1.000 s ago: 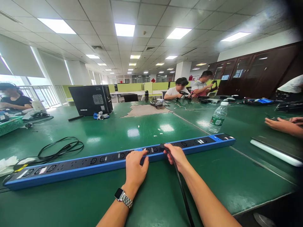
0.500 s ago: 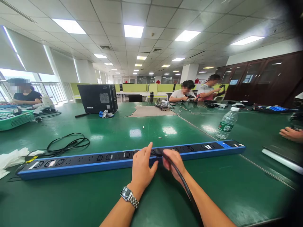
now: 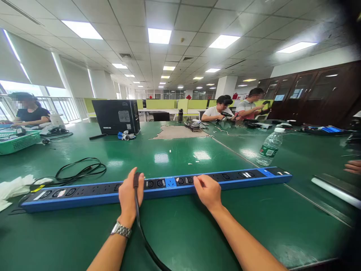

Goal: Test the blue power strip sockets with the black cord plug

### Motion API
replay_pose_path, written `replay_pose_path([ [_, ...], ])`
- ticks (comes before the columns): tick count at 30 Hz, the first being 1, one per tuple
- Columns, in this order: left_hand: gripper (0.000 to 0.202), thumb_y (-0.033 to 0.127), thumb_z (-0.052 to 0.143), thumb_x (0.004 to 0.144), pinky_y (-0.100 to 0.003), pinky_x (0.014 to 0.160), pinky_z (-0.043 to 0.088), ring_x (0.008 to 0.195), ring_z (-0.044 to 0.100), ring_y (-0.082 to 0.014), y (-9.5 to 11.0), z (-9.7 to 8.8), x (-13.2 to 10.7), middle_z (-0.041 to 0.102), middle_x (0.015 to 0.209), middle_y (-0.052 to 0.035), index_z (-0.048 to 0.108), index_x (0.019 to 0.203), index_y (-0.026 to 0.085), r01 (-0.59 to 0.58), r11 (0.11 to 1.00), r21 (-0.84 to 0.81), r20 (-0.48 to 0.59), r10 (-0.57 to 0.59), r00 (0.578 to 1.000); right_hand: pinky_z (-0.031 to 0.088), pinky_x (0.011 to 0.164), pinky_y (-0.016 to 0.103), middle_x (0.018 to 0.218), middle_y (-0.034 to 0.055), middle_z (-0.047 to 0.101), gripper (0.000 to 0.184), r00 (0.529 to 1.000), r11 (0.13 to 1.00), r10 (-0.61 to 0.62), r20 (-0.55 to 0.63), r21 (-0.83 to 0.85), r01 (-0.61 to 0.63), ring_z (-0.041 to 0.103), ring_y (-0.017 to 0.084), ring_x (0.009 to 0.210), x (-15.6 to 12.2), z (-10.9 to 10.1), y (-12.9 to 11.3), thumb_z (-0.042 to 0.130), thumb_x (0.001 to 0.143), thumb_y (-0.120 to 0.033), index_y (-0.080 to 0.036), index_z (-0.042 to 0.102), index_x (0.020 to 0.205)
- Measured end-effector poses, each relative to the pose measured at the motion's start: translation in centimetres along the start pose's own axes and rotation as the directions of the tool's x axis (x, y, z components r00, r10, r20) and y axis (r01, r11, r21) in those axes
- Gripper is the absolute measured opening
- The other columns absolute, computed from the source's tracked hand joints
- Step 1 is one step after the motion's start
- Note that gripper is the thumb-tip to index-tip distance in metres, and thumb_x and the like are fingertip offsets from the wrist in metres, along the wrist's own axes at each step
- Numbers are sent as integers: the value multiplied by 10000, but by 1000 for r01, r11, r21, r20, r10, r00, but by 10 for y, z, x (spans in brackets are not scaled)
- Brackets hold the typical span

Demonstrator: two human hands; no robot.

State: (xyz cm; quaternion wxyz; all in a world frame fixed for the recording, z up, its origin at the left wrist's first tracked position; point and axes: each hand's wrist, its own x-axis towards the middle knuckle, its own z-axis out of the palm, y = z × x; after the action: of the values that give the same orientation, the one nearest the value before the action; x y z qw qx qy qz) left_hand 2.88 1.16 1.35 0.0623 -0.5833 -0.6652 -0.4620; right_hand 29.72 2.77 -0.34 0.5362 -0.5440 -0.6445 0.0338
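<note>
A long blue power strip [image 3: 169, 192] with black socket panels lies across the table in front of me. Between the thumb and fingers of my left hand [image 3: 129, 197] is a black plug [image 3: 137, 178], held just over the strip's left-centre sockets. Its thick cord [image 3: 145, 241] drops from the plug toward the bottom of the picture. My right hand [image 3: 209, 191] is closed, its curled fingers at the strip right of the centre. Its fingertips are hidden, so whether anything is in them cannot be seen.
Behind the strip's left end lies a coiled black cable [image 3: 81, 169]. A water bottle [image 3: 271, 146] stands behind its right end. Farther back are a black computer case [image 3: 115, 117] and gloves [image 3: 126, 135]. A green basket [image 3: 21, 143] is at left; other people sit around the table.
The plug and its cord have gone from my right hand to my left. My left hand has moved left along the strip, uncovering sockets in the middle; the right stays near its place.
</note>
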Motion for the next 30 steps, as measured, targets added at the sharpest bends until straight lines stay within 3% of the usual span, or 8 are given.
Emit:
replay_pose_path([
  [4,420,507,430,925,-337,674,519,734,669,-223,-17,-17,2,699,822,-46,555,1157,180,101,994,-38,-8,-102,995,368,760,317,808,66,687,238,988,961,-151,40,-229,156,564,212,820,5,6,12,486,877,-315,-209,640,729],
  [10,393,506,505,873,-378,815,526,810,682,-233,-24,-8,2,732,907,-86,672,1017,180,-54,998,-31,23,54,998,327,954,380,1093,68,720,263,965,910,-227,130,-326,257,579,235,1076,4,16,18,468,903,-279,-206,714,960],
  [18,356,456,550,851,-348,801,531,843,696,-235,-27,-10,4,748,924,-63,678,1074,210,-101,995,-9,124,101,987,332,962,382,1113,67,721,275,972,910,-186,145,-348,226,606,226,1083,3,15,18,472,909,-280,-198,718,1002],
  [23,315,434,566,843,-410,882,499,957,673,-263,-28,-8,3,733,1010,-66,675,1078,255,-150,986,73,198,133,971,325,967,379,1114,57,721,256,979,919,-150,139,-345,189,606,215,1090,3,14,13,483,903,-262,-205,712,1000],
  [30,352,450,518,871,-398,896,494,928,671,-246,-28,-5,-2,728,989,-75,664,1092,218,-166,985,-55,108,171,979,328,948,369,1085,44,728,230,985,929,-128,113,-334,159,614,201,1063,3,13,9,504,884,-247,-219,715,973],
])
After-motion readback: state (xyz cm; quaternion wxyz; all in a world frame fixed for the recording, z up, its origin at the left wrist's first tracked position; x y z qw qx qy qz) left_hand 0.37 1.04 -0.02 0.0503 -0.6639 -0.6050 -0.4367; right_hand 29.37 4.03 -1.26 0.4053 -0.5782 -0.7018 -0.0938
